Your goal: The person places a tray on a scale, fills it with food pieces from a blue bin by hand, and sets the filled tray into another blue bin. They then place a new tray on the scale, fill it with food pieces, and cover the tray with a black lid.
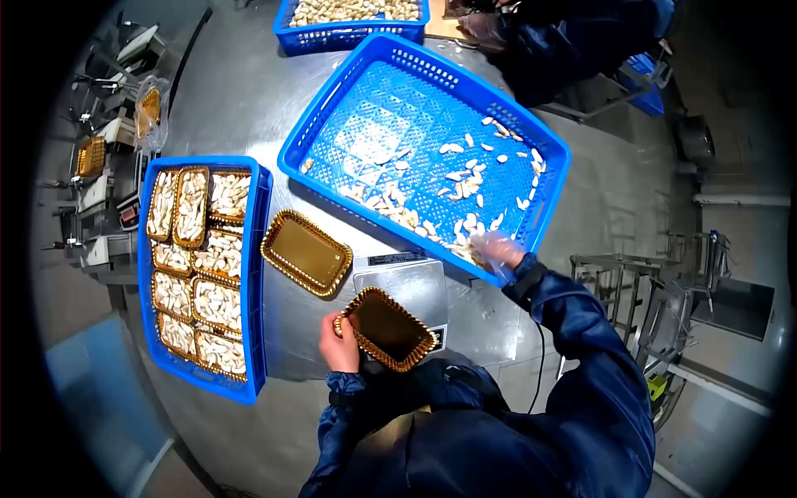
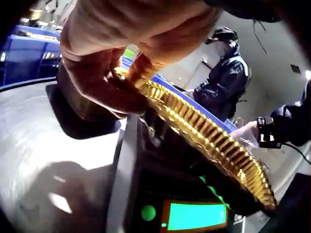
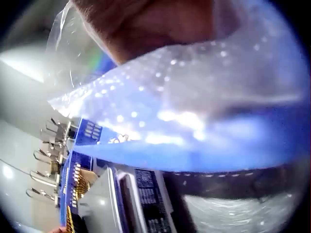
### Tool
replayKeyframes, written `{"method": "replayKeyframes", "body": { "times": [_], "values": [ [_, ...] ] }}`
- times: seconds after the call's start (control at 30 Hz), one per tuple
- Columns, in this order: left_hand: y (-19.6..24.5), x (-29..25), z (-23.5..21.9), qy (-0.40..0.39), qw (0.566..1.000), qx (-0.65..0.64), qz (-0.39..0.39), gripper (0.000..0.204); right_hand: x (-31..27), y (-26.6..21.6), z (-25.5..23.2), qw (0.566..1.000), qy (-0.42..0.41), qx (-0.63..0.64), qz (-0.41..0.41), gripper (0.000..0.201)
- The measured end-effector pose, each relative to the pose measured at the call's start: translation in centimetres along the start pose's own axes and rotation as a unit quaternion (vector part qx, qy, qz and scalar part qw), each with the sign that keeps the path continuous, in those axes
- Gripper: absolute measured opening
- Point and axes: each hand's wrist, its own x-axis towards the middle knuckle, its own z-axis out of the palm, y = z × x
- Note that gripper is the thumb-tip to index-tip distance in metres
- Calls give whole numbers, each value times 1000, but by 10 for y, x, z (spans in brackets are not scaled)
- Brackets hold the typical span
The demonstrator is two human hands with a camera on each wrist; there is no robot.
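Observation:
My left hand (image 1: 339, 325) pinches the near left end of an empty gold foil tray (image 1: 387, 329) and holds it tilted just above a small scale (image 1: 408, 286). The left wrist view shows thumb and fingers (image 2: 104, 82) curled on the tray's fluted rim (image 2: 209, 141), over the lit scale display (image 2: 194, 216). My right hand (image 1: 495, 248), in a clear plastic glove (image 3: 194, 97), reaches into the near corner of the big blue crate (image 1: 332, 91) among pale loose pieces (image 1: 465, 178). Blur and the glove hide its fingers.
A second empty gold tray (image 1: 305, 251) lies left of the scale. A blue crate (image 1: 257, 274) at the left holds several filled gold trays. Another crate (image 1: 353, 35) of pale pieces stands at the back, with a person in dark clothes (image 1: 564, 41) beside it.

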Motion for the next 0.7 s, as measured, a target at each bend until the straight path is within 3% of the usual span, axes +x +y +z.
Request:
{"method": "replayKeyframes", "body": {
  "times": [0.03, 0.07, 0.1, 0.13, 0.2, 0.27, 0.33, 0.4, 0.47, 0.53, 0.57, 0.67, 0.7],
  "values": [
    [2, -4, 2, 6, 999, -38, -32, 23, 0, -5, -10, 954, -47, 294, -22, 35],
    [3, -8, 5, 10, 995, -77, -63, 17, 1, -9, -23, 821, -88, 562, -36, 34],
    [-9, -11, 11, 36, 994, -82, -59, 16, 13, -10, -39, 909, 16, 409, -75, 35],
    [-9, -14, 13, 37, 994, -78, -63, 16, 29, -12, -56, 957, 118, 239, -112, 37],
    [-9, -21, 14, 11, 965, -216, -145, 20, 34, -30, -90, 953, 259, 139, -67, 39],
    [-17, -29, 21, 28, 960, -235, -147, 20, 63, -25, -98, 890, 438, 19, -124, 42],
    [-17, -36, 20, 46, 955, -253, -149, 19, 71, -41, -96, 935, 344, 33, -77, 52],
    [-14, -40, 15, -3, 963, -218, -160, 19, 68, -61, -80, 920, 318, -95, -209, 56],
    [-6, -40, 15, 1, 964, -222, -148, 21, 38, -75, -53, 906, 209, -28, -368, 49],
    [-3, -38, 11, -13, 963, -225, -149, 22, 6, -74, -44, 881, 110, -7, -460, 49],
    [-6, -38, 8, -21, 965, -216, -144, 23, -4, -72, -51, 856, 133, -19, -499, 56],
    [3, -36, 4, -37, 970, -203, -130, 26, -20, -47, -74, 867, 114, -166, -455, 75],
    [3, -37, 6, -24, 962, -229, -143, 28, -14, -38, -70, 846, 84, -258, -459, 83]
  ]
}}
